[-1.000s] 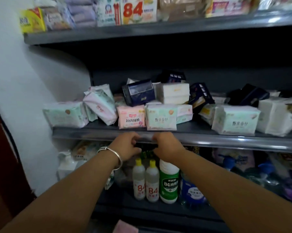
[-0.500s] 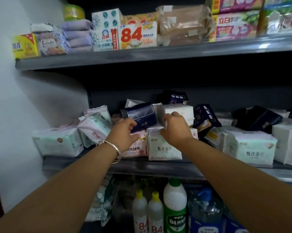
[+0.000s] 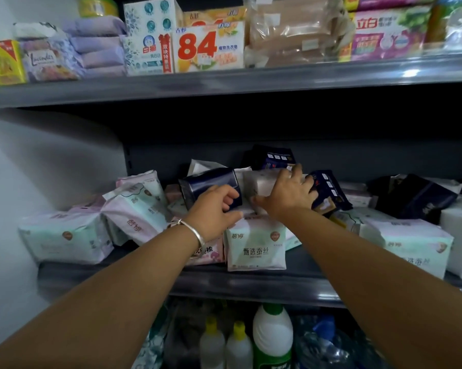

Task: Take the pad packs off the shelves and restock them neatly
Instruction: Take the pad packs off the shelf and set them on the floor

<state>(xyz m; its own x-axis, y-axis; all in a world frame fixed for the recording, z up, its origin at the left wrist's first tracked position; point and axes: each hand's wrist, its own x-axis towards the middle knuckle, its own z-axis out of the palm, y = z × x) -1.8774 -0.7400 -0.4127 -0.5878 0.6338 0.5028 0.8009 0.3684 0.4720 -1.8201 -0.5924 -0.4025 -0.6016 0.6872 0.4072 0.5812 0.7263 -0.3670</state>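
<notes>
Pad packs lie jumbled on the middle shelf (image 3: 251,284). My left hand (image 3: 213,209), with a silver bangle at the wrist, curls its fingers round a dark navy pack (image 3: 208,181) that sits on top of the pile. My right hand (image 3: 288,193) grips a white pack (image 3: 264,183) beside it, fingers spread over its top and right edge. Below them a mint-and-pink pack (image 3: 255,247) stands upright at the shelf front. More mint packs lie at the left (image 3: 62,238) and the right (image 3: 408,247). Dark packs (image 3: 328,189) lean behind my right hand.
The top shelf (image 3: 224,81) holds soap boxes, tissue packs and a "84" box (image 3: 208,49). Bleach bottles (image 3: 272,339) stand on the shelf below. A white wall (image 3: 38,169) closes the left side. Black packs and white packs (image 3: 458,235) crowd the right end.
Both hands rose from the shelf's front lip to the pile; the left now holds the navy pack and the right grips the white pack. The camera tilted upward.
</notes>
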